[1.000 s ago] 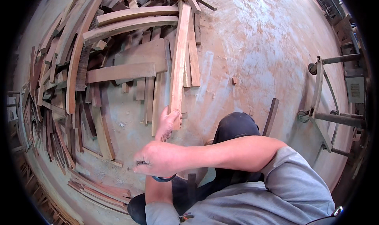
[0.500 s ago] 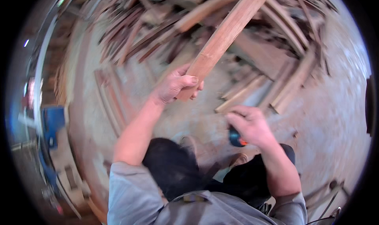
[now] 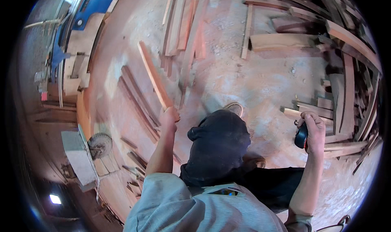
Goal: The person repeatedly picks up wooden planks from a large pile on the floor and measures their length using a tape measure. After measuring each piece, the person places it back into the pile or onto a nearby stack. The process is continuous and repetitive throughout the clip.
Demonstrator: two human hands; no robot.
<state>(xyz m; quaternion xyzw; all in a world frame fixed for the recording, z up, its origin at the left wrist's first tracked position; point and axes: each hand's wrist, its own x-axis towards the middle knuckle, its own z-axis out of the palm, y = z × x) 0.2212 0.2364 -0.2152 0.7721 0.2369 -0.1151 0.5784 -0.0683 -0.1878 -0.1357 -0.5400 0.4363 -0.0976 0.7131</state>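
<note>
My left hand (image 3: 170, 114) is closed round the near end of a narrow wooden board (image 3: 154, 74). The board slants up and to the left, its far end raised over the floor. Off to the right, my right hand (image 3: 314, 128) grips a dark, rounded tape measure (image 3: 301, 136); the fingers cover part of it, and no drawn-out blade shows. Beneath the left-hand board, a couple of dark wooden strips (image 3: 136, 103) lie on the floor. Close to my right hand are short pale wood offcuts (image 3: 313, 110).
Several long boards (image 3: 179, 22) lie ahead. A large heap of timber (image 3: 346, 61) fills the right side, with a thick pale piece (image 3: 285, 41) at its edge. To the left stand a blue-panelled machine (image 3: 95, 6) and a cart with a wheel (image 3: 100, 145).
My view has swung left, so the timber heap now sits at the right. The board has swung leftward with my left hand; my right hand still holds the tape measure, farther out right.
</note>
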